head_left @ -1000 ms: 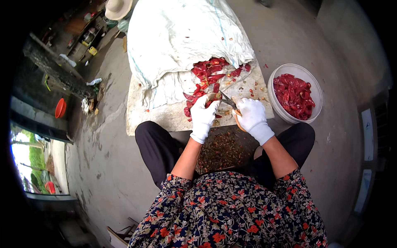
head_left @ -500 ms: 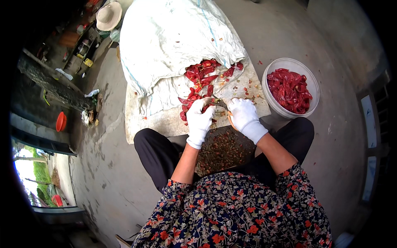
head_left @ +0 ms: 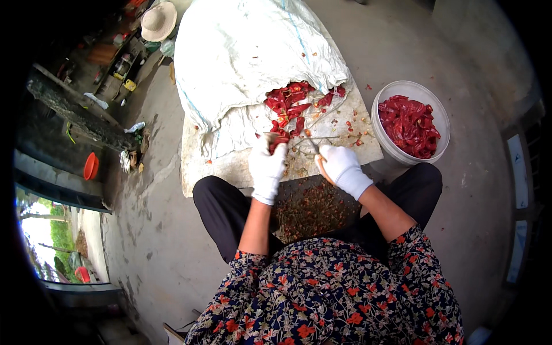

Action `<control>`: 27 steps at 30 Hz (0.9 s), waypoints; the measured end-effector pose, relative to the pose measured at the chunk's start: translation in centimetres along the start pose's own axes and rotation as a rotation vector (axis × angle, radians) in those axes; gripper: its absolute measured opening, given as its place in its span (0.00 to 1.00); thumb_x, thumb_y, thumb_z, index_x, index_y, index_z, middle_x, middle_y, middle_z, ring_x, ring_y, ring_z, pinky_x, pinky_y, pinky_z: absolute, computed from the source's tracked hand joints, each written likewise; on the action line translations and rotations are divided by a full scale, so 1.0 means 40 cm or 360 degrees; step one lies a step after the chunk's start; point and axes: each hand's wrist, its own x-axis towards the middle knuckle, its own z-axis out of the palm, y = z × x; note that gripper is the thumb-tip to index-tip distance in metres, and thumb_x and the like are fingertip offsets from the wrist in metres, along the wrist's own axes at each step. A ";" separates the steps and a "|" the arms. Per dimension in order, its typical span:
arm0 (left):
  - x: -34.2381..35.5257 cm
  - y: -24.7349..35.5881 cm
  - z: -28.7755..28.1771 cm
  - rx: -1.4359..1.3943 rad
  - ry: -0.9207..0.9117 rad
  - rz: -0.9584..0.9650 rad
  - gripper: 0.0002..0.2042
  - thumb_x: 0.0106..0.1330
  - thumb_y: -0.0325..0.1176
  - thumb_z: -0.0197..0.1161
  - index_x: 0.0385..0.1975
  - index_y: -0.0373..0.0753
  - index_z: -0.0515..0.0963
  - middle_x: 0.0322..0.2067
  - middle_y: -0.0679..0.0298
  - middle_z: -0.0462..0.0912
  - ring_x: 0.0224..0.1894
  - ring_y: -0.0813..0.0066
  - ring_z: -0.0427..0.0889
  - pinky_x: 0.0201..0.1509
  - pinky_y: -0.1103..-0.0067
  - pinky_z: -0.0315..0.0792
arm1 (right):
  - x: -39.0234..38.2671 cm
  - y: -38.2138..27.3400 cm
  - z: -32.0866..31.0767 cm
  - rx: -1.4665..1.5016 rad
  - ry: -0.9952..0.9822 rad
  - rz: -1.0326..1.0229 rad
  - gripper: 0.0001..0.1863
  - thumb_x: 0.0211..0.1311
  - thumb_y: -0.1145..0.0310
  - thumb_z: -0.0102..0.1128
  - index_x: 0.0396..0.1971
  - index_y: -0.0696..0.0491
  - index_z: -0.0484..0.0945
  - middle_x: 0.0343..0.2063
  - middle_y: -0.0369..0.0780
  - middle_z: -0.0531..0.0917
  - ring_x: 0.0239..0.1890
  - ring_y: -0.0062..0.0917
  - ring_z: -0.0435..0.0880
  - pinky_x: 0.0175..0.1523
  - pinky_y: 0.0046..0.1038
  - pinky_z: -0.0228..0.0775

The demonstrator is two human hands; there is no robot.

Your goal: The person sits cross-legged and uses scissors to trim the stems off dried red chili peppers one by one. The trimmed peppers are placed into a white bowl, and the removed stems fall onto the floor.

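Note:
My left hand [head_left: 267,171], in a white glove, is closed around red chili peppers [head_left: 279,140] at the near end of the pile. Its fingertips are slightly blurred, so how many it grips is unclear. My right hand [head_left: 343,168], gloved too, holds scissors [head_left: 324,170] with orange handles, their blades pointing away from me and apart from the peppers. More red chilies [head_left: 287,102] spill from the mouth of a large white woven sack [head_left: 230,63] lying on a pale board [head_left: 198,172].
Right of the board stands a white bucket [head_left: 382,129] heaped with red chilies [head_left: 408,126]. Cut stems and scraps [head_left: 313,210] cover a dark surface between my knees. A straw hat [head_left: 158,22] is at the far left, and an orange basin [head_left: 91,166] sits beyond the concrete floor [head_left: 144,230].
My hands have moved apart. The left one has shifted left with peppers, while the right has drawn the scissors slightly back from them. The whole view has shifted a little.

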 end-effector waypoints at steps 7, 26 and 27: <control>0.052 -0.252 -0.213 0.0811 0.0027 -0.0292 0.13 0.62 0.40 0.69 0.43 0.43 0.87 0.31 0.55 0.90 0.35 0.56 0.90 0.44 0.67 0.82 | 0.018 0.051 -0.051 -0.0024 -0.0041 0.0259 0.15 0.70 0.57 0.57 0.41 0.54 0.82 0.32 0.50 0.88 0.37 0.47 0.89 0.45 0.48 0.81; 0.103 -0.330 -0.059 -0.0295 0.0139 -0.0340 0.24 0.71 0.39 0.71 0.60 0.29 0.81 0.43 0.57 0.90 0.42 0.77 0.84 0.51 0.80 0.78 | 0.013 0.000 0.000 -0.0082 -0.0078 -0.0141 0.10 0.63 0.63 0.62 0.39 0.51 0.82 0.28 0.47 0.87 0.33 0.46 0.88 0.40 0.48 0.79; 0.114 -0.309 -0.042 -0.0395 0.0156 -0.0257 0.23 0.72 0.38 0.70 0.60 0.28 0.80 0.44 0.56 0.90 0.44 0.77 0.84 0.52 0.80 0.78 | 0.014 0.004 0.004 -0.0073 -0.0042 -0.0177 0.11 0.62 0.63 0.62 0.41 0.51 0.83 0.27 0.46 0.87 0.33 0.45 0.88 0.40 0.48 0.79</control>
